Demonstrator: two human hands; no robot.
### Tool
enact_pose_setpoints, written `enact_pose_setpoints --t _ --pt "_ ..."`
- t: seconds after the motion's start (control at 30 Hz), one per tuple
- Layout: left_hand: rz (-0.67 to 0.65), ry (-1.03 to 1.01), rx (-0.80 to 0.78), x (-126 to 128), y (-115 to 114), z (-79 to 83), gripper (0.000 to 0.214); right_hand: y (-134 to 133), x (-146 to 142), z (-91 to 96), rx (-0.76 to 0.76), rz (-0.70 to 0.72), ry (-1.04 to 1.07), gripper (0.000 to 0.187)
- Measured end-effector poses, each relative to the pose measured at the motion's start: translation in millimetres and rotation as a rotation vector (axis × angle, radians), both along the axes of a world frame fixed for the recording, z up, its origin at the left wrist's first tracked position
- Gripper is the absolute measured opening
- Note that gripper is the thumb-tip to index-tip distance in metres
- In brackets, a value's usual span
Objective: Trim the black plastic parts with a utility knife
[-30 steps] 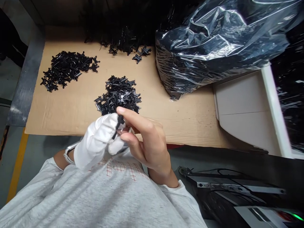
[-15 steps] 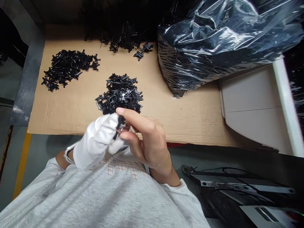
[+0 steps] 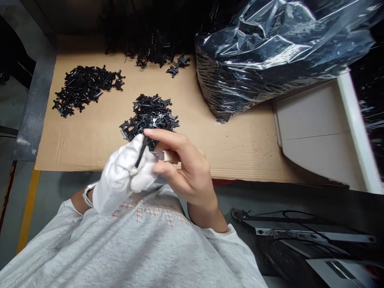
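My left hand (image 3: 120, 172), in a white glove, is closed on a small black plastic part (image 3: 141, 153), held between thumb and fingers with its narrow edge up. My bare right hand (image 3: 187, 172) grips a small tool that looks like a knife (image 3: 167, 156), with a pale handle; its thin end points at the part and is blurred. The right index fingertip rests at the part's upper end, and the thumb is against the glove. Just beyond both hands lies a heap of similar black parts (image 3: 153, 114) on the cardboard sheet (image 3: 237, 156).
Another heap of black parts (image 3: 85, 84) lies at the left. More loose parts (image 3: 172, 71) are scattered at the back. A large black plastic bag (image 3: 240, 76) stands at the back right, beside a pale bin (image 3: 315, 132). Metal equipment with cables (image 3: 309, 232) is below the right side.
The gloved hand has turned the black part so its narrow edge shows. My right hand has shifted slightly, and the tool's pale handle now shows. The camera view has moved a little.
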State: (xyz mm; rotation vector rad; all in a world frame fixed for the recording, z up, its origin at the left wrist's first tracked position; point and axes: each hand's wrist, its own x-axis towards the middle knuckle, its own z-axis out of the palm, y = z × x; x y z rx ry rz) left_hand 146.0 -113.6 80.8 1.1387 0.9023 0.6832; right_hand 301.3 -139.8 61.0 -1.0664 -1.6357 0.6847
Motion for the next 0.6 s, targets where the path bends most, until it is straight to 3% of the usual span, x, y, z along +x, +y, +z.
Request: enact_pose_setpoints --t 0.1,0.2,0.4,0.5,0.6 --pt "-0.022 -0.24 -0.124 2.0 2.0 4.3 0.062 -1.6 7.6 4.9 -0.021 0.001 -0.095 0.035" --pt "-0.035 -0.409 -0.255 4.5 1.9 6.3 0.059 -0.3 11.2 6.1 -0.024 -0.033 -0.04 0.028" --pt "-0.092 -0.363 -0.392 6.4 3.6 -1.4 0.064 15.5 0.3 6.3 -0.152 0.032 0.254 0.016" --pt "-0.187 -0.432 -0.461 6.0 4.9 -4.2 0.062 21.2 -2.9 7.9 -0.23 0.05 0.36 0.027" --pt "-0.202 -0.422 -0.425 5.9 5.9 -3.0 0.06 22.9 -2.9 6.7 -0.294 0.091 0.435 0.036"
